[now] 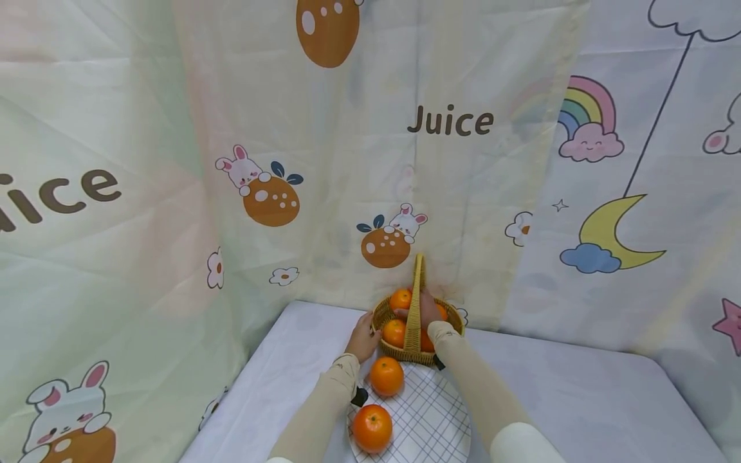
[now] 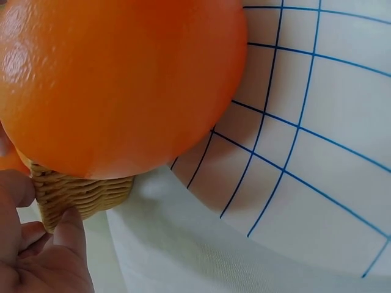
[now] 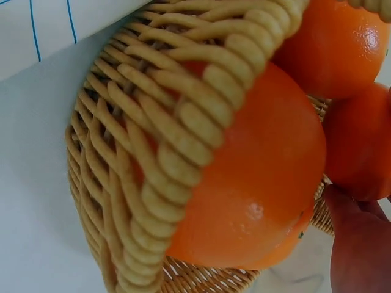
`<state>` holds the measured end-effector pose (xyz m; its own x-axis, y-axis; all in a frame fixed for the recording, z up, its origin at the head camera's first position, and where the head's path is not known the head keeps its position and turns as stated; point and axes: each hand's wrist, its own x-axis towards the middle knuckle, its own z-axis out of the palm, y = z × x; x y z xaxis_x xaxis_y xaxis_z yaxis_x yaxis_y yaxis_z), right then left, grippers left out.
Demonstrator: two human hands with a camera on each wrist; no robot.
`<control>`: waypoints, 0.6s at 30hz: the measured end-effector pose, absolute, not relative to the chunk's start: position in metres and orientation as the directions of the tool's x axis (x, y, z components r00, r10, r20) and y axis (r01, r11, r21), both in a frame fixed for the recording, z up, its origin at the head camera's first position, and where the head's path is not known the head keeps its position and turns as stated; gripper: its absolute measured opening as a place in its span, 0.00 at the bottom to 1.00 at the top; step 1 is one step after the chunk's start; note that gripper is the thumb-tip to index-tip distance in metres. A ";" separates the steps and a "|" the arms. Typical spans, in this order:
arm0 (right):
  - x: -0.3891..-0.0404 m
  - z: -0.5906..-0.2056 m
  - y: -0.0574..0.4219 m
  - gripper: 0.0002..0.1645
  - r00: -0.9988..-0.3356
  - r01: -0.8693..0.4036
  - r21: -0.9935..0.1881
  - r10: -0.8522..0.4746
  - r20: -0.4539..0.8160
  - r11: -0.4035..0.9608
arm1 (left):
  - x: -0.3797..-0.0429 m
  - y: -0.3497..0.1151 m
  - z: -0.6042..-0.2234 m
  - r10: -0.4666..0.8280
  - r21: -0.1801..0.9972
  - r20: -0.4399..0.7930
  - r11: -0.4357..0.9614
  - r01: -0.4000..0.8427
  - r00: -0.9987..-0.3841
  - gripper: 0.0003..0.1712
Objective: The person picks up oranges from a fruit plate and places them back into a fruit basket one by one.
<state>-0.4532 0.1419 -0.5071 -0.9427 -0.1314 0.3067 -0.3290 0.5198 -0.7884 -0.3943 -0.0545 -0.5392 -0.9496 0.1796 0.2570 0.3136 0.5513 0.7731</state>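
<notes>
A woven basket [image 1: 413, 354] with a tall handle holds several oranges [image 1: 395, 334] at the far edge of the table. My left hand [image 1: 363, 337] grips its left rim; in the left wrist view the thumb [image 2: 70, 229] lies against the weave. Reaching in beside the handle, my right hand [image 1: 428, 310] is among the fruit. The right wrist view has its fingers [image 3: 360, 244] curled at the underside of an orange [image 3: 360, 143], partly out of frame. Two more oranges, one nearer the basket [image 1: 386, 376] and one closer to me [image 1: 372, 429], sit on a checked plate [image 1: 434, 411].
The plate stands just in front of the basket, between my forearms. A white cloth covers the table [image 1: 556, 392]. Printed fabric [image 1: 463, 193] hangs close behind the basket and along the left side.
</notes>
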 end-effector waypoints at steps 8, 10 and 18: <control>-0.447 -0.514 0.140 0.45 -0.955 -0.298 -0.808 -0.153 0.256 0.509 | -0.394 -0.056 -0.544 0.164 0.797 0.226 0.535 0.279 -0.960 0.31; -0.445 -0.519 0.141 0.44 -0.957 -0.289 -0.810 -0.144 0.251 0.511 | -0.393 -0.056 -0.546 0.167 0.797 0.220 0.537 0.276 -0.961 0.31; -0.449 -0.523 0.142 0.41 -0.954 -0.299 -0.784 -0.171 0.246 0.544 | -0.394 -0.056 -0.542 0.172 0.780 0.239 0.552 0.294 -0.956 0.31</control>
